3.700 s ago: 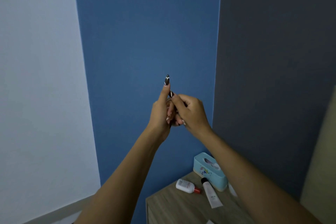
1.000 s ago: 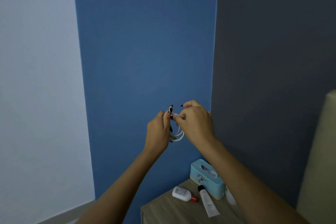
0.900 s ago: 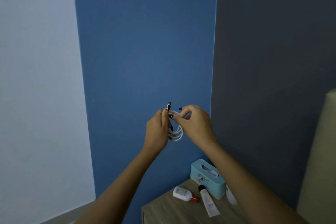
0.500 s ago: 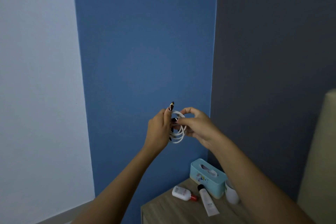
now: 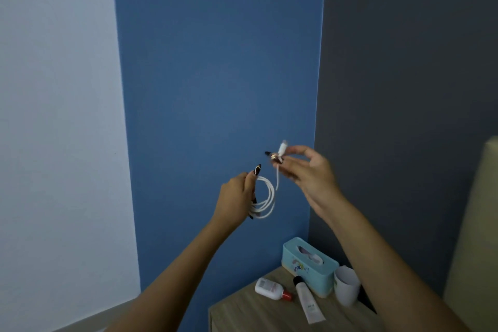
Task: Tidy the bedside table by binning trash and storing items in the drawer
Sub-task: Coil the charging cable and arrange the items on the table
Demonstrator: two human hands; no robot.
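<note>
A white charging cable hangs coiled in front of the blue wall, well above the bedside table. My left hand grips the coil on its left side. My right hand pinches the cable's free end, with the white plug sticking up past the fingertips. A short stretch of cable runs between the two hands. On the wooden table top lie a small white bottle with a red cap and a white tube with a black cap.
A light blue tissue box stands at the table's back, with a white paper cup to its right. A beige headboard or cushion rises at the right edge. Blue and grey walls meet behind the table.
The hands, close together on the coil before, have come apart. My right hand has drawn the cable's plug end up and to the right while my left keeps the coil.
</note>
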